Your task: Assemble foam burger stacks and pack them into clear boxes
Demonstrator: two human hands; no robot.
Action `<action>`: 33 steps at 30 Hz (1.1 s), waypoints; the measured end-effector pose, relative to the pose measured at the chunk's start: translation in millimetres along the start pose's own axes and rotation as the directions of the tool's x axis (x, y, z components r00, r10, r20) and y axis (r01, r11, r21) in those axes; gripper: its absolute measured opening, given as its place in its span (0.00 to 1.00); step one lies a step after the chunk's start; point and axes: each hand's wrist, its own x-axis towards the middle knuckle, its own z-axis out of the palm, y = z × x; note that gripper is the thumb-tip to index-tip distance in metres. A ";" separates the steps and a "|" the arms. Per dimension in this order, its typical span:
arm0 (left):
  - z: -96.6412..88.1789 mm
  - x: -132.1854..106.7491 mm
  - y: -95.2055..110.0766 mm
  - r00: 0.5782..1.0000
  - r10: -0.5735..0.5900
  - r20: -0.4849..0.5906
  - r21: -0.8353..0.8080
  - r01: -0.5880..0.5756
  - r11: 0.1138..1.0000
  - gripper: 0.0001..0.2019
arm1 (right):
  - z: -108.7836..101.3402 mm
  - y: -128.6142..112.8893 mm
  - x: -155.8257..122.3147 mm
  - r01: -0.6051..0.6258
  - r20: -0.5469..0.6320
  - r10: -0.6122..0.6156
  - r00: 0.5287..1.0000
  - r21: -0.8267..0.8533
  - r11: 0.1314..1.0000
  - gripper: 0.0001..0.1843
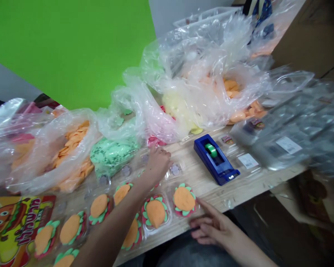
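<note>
My left hand [159, 163] reaches across the plastic trays to a clear bag [167, 128] of red and pink pieces. Its fingers are bent close together against the red pieces [155, 141], and I cannot make out what is in them. Near the table's front edge, my right hand [211, 225] is open, its index finger stretched to the rim of a tray. In that tray lies a toy-like burger [184, 200] with an orange round top, green leaves and a red layer. Another such burger [156, 213] sits just left of it, also in a clear tray.
A blue tape dispenser [215, 159] with green tape stands to the right. Bags of orange pieces [72, 148] and green pieces [115, 152] line the back. Stacked clear packs [289, 137] fill the right end. A printed burger card [13, 226] lies at front left.
</note>
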 end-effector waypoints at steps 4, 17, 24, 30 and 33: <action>-11.1 -1.9 8.5 0.998 -0.061 0.007 -0.041 0.061 0.997 0.07 | 20.3 6.9 13.8 0.132 -0.036 -0.127 0.991 0.281 0.951 0.52; -52.5 -53.4 37.6 0.951 -0.001 -0.308 -0.355 -0.114 0.928 0.11 | 33.3 -44.3 4.4 0.178 -0.048 -0.172 0.984 0.372 0.911 0.17; -41.0 -86.3 53.6 0.971 0.071 -0.227 -0.508 -0.181 0.842 0.25 | 49.0 -71.6 -4.7 0.214 0.017 -0.231 0.973 0.314 0.925 0.16; -32.8 -97.4 61.3 0.936 0.002 -0.351 -0.519 -0.197 0.832 0.24 | 57.2 -79.4 -7.1 0.207 0.057 -0.238 0.970 0.324 0.923 0.14; -33.3 -98.9 67.9 0.898 -0.059 -0.437 -0.512 -0.194 0.837 0.21 | 59.4 -79.3 -11.2 0.209 0.087 -0.254 0.963 0.352 0.912 0.13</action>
